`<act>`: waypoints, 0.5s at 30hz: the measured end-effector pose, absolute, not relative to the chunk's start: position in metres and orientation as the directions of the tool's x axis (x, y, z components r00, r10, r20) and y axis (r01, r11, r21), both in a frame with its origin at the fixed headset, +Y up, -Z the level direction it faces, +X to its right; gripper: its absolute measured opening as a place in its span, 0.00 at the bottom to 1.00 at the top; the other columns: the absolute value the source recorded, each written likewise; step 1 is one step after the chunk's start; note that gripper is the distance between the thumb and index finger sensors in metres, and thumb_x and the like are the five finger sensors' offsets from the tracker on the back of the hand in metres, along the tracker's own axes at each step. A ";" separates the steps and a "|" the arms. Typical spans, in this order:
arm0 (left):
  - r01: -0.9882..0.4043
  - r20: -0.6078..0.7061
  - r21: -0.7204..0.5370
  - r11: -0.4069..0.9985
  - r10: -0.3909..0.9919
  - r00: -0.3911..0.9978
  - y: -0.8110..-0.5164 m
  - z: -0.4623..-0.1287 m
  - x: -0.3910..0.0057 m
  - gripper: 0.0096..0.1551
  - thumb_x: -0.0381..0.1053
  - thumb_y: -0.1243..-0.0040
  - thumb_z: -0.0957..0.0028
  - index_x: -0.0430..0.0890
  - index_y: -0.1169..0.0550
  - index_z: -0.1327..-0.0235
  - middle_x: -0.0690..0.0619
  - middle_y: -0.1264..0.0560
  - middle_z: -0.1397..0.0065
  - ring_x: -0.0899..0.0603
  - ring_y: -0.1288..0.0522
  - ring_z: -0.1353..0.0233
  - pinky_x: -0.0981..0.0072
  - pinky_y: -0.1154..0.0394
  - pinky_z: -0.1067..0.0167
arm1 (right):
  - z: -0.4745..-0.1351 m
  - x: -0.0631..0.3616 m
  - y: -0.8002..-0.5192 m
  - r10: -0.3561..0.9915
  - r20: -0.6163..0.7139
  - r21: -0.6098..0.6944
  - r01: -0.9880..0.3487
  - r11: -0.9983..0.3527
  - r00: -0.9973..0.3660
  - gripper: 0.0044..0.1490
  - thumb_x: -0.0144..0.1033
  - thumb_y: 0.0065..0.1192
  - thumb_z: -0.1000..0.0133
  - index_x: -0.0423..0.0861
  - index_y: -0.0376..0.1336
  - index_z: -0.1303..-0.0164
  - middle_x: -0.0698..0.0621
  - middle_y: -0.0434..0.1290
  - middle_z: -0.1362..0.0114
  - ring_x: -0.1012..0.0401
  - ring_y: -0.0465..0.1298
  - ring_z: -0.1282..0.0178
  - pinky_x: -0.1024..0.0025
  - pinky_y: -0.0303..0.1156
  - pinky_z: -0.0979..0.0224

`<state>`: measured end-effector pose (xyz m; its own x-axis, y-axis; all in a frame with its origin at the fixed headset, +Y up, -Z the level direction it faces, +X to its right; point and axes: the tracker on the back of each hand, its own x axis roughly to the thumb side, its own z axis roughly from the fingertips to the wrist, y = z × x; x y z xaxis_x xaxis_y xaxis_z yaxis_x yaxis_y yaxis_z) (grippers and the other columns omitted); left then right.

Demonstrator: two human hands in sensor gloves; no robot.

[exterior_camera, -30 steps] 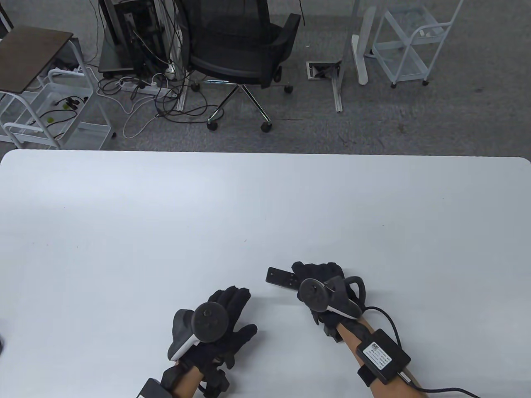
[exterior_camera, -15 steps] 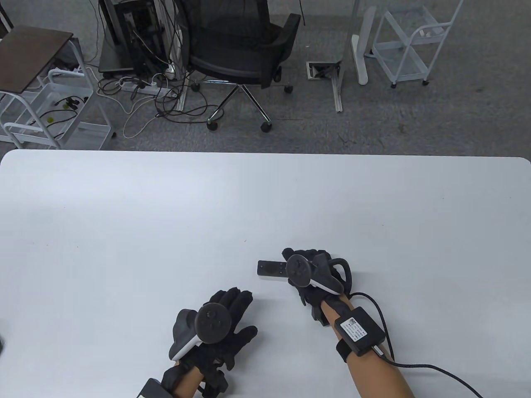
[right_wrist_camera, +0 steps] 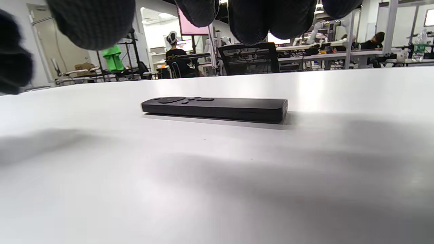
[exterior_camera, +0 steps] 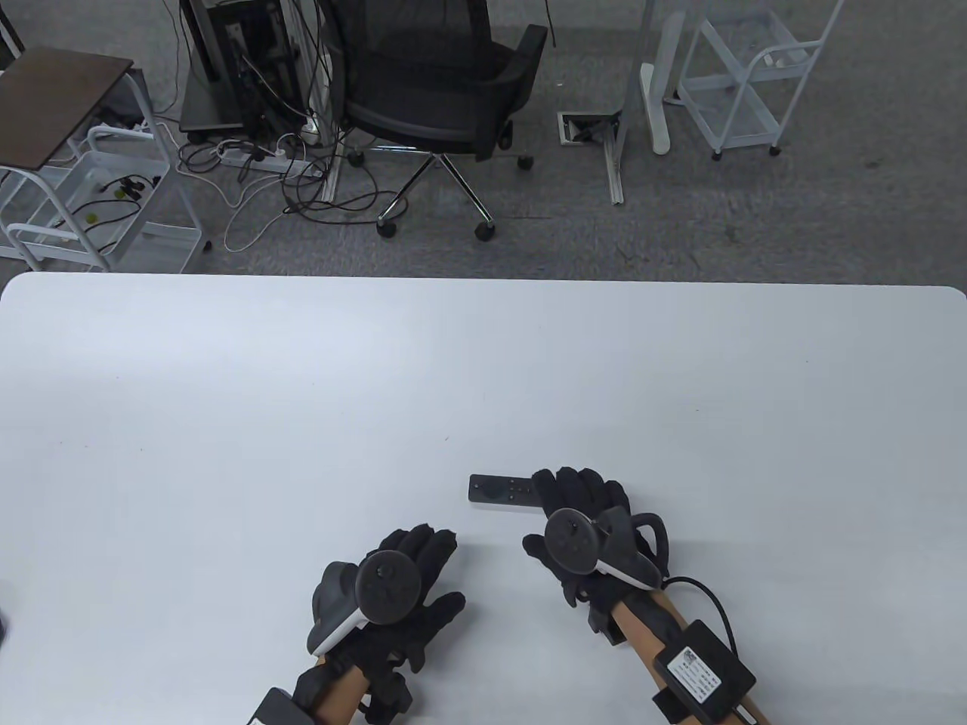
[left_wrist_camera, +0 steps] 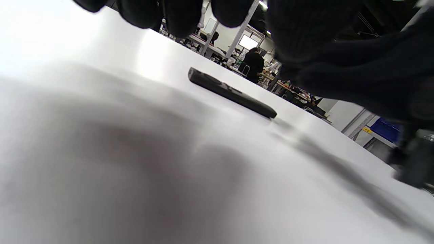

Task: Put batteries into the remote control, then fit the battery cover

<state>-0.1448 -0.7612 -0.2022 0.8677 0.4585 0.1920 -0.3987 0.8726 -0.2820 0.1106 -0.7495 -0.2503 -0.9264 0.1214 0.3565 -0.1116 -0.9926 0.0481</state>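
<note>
Two gloved hands are over the white table (exterior_camera: 227,393), and the black remote control (exterior_camera: 505,491) is your landmark. It lies flat on the table, button side up, long axis running across the table view, with the round pad and small buttons toward its left end in the right wrist view (right_wrist_camera: 217,109). In the left wrist view it shows as a dark bar (left_wrist_camera: 232,93) lying alone on the tabletop, nothing touching it.

Your right hand (exterior_camera: 582,521) sits just beside the remote's right end, a little nearer to you than the remote. From above, its fingers overlap that end, so contact is hard to judge there; the right wrist view settles it, with the fingertips (right_wrist_camera: 252,20) hanging loose above the remote and a clear gap of table showing around it. That hand is spread and grips nothing.

Your left hand (exterior_camera: 404,596) rests nearer to you than the remote and off to the remote's left, well apart from it. Its fingers (left_wrist_camera: 183,13) lie slack and slightly spread over the table, thumb out to the side, with nothing between them.

Whether the battery cover is on the remote cannot be told, since its underside faces the table.
</note>
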 end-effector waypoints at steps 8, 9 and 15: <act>-0.391 0.180 -0.269 0.880 0.445 0.877 -0.762 -0.203 -0.149 0.48 0.67 0.37 0.50 0.55 0.40 0.18 0.44 0.43 0.11 0.29 0.44 0.14 0.31 0.44 0.19 | -0.214 0.120 -0.741 0.031 0.325 -0.014 -0.038 -0.999 -0.945 0.58 0.62 0.54 0.50 0.45 0.46 0.13 0.27 0.49 0.11 0.27 0.48 0.16 0.25 0.45 0.22; -0.391 0.175 -0.269 0.880 0.444 0.879 -0.763 -0.204 -0.150 0.48 0.67 0.37 0.50 0.55 0.40 0.18 0.44 0.43 0.11 0.28 0.44 0.14 0.31 0.44 0.19 | -0.214 0.123 -0.742 0.028 0.302 -0.014 -0.034 -0.999 -0.953 0.58 0.62 0.54 0.50 0.45 0.47 0.13 0.27 0.49 0.11 0.27 0.48 0.16 0.25 0.46 0.22; -0.400 0.150 -0.264 0.878 0.447 0.882 -0.764 -0.207 -0.156 0.47 0.66 0.37 0.50 0.55 0.39 0.18 0.44 0.43 0.11 0.28 0.44 0.14 0.31 0.44 0.19 | -0.222 0.136 -0.753 0.068 0.242 0.148 -0.032 -0.988 -0.968 0.59 0.61 0.51 0.49 0.43 0.43 0.13 0.25 0.45 0.11 0.25 0.44 0.17 0.24 0.44 0.23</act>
